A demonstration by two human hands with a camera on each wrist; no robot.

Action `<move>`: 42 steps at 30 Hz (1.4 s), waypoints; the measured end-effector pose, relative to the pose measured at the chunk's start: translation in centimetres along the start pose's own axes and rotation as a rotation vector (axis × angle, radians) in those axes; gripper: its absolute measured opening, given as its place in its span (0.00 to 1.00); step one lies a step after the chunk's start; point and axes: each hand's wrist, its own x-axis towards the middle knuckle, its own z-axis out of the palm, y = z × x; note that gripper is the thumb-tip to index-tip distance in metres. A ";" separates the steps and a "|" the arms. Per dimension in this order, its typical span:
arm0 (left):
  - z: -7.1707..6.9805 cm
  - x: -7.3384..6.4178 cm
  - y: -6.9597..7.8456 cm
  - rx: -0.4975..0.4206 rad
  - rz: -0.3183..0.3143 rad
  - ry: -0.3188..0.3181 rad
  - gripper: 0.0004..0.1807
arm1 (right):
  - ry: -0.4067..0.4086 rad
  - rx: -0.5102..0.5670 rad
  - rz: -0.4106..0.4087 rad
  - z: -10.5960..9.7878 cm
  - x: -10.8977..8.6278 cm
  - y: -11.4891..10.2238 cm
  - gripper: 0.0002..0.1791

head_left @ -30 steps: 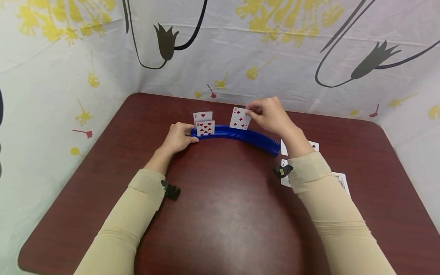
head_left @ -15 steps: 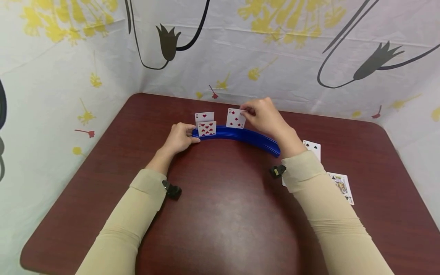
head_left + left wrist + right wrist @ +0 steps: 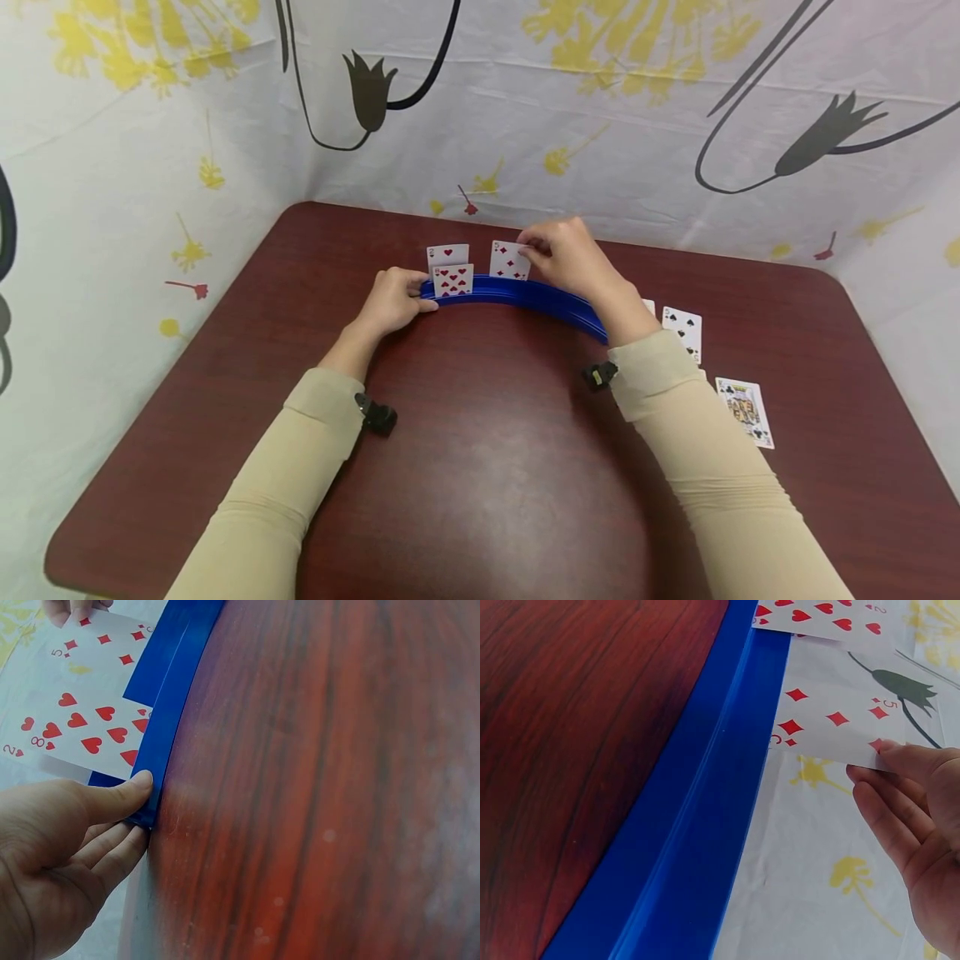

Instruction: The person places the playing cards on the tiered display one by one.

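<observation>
A curved blue card holder (image 3: pixel 543 302) lies near the back of the table. My left hand (image 3: pixel 390 302) grips its left end, with the thumb on the front edge in the left wrist view. At that end an eight of hearts (image 3: pixel 453 281) stands upright in the holder, overlapping a two of hearts (image 3: pixel 448 252) behind it. My right hand (image 3: pixel 566 254) pinches the right side of a five of diamonds (image 3: pixel 829 712) between thumb and fingers. This card is upright, its lower edge right at the holder's back edge, just right of the two hearts.
A five of spades (image 3: pixel 684 332) and a king of clubs (image 3: pixel 742 412) lie face up on the table at the right. Other cards there are mostly hidden by my right forearm. A patterned cloth wall (image 3: pixel 480 100) rises behind the dark red table (image 3: pixel 480 458).
My right hand has moved left and slightly down with the five of diamonds, bringing it closer to the two hearts. More of the cards on the right show now. My left hand keeps its grip.
</observation>
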 end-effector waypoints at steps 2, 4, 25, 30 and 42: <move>0.0 0.0 0.0 0.000 -0.001 -0.002 0.28 | -0.002 0.009 0.001 0.2 -0.1 0.1 0.04; 0.1 0.0 0.0 0.000 -0.002 -0.004 0.28 | -0.007 0.017 0.007 0.3 -0.2 0.2 0.04; 0.0 0.1 0.0 -0.003 -0.007 -0.011 0.28 | -0.051 0.109 0.188 -1.1 -2.7 1.5 0.11; -0.1 0.1 0.0 -0.008 -0.004 -0.014 0.28 | -0.048 0.093 0.215 -1.7 -3.3 1.9 0.11; -0.1 0.0 0.0 -0.002 0.003 -0.011 0.28 | -0.030 0.060 0.235 -3.0 -5.4 3.2 0.11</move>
